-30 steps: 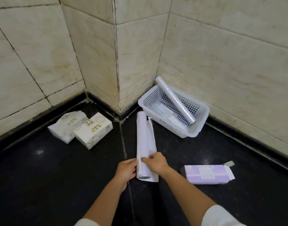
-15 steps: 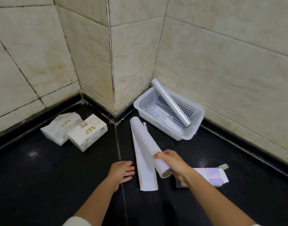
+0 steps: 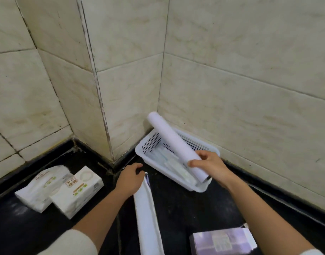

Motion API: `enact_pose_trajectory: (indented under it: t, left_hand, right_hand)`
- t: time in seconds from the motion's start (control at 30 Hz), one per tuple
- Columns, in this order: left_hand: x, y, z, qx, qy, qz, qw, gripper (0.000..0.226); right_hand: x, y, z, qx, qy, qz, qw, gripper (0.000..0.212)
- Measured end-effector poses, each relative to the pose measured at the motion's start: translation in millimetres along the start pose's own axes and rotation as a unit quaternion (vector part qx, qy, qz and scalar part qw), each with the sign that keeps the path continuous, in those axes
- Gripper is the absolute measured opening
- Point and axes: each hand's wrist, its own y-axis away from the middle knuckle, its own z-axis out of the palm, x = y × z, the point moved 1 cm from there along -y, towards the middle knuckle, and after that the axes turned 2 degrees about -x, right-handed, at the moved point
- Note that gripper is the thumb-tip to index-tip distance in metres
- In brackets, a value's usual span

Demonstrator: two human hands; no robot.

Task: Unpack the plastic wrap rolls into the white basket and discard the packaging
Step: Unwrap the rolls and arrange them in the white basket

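My right hand (image 3: 210, 167) grips a white plastic wrap roll (image 3: 173, 143) near its lower end and holds it slanted over the white basket (image 3: 149, 144) in the wall corner. The roll's far end pokes out past the basket's back rim. Flat pale items lie on the basket's bottom; the roll hides whatever lies beneath it. My left hand (image 3: 129, 178) rests on the top end of a long white paper sleeve (image 3: 147, 218) lying on the dark floor, fingers curled over its edge. A purple packaging box (image 3: 223, 242) lies at the lower right.
Two white tissue packs (image 3: 58, 190) lie on the black floor to the left. Tiled walls close the corner behind the basket, with a jutting wall edge (image 3: 104, 115) just left of it.
My right hand lifted the roll off its paper sleeve and carried it up and right over the basket. My left hand moved forward onto the sleeve's top end. The view shifted closer.
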Motion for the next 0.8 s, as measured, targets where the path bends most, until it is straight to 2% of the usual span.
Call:
enact_pose_trajectory:
  t: [0.07, 0.2, 0.37, 0.47, 0.6, 0.8]
  left_hand:
    - [12, -16, 7, -0.021, -0.025, 0.041, 0.999, 0.052]
    - [18, -38, 25, -0.045, -0.124, 0.070, 0.989, 0.066]
    - [12, -48, 47, -0.022, -0.212, 0.065, 0.975, 0.080]
    - [8, -48, 56, -0.003, -0.211, 0.062, 0.975, 0.081]
    - [6, -49, 61, 0.005, -0.189, 0.061, 0.980, 0.082]
    - [5, -48, 61, 0.017, -0.185, 0.068, 0.980, 0.082]
  right_hand:
    - [0, -25, -5, 0.026, 0.012, 0.006, 1.000, 0.047]
    - [18, -63, -10, 0.050, 0.030, 0.007, 0.998, 0.044]
    - [53, -92, -8, 0.055, 0.075, -0.010, 0.996, 0.056]
    - [65, -105, -3, 0.069, 0.205, -0.010, 0.976, 0.060]
    - [70, -113, 10, 0.097, 0.381, -0.016, 0.920, 0.039]
    - [76, -114, 19, 0.081, 0.397, -0.008, 0.914, 0.045]
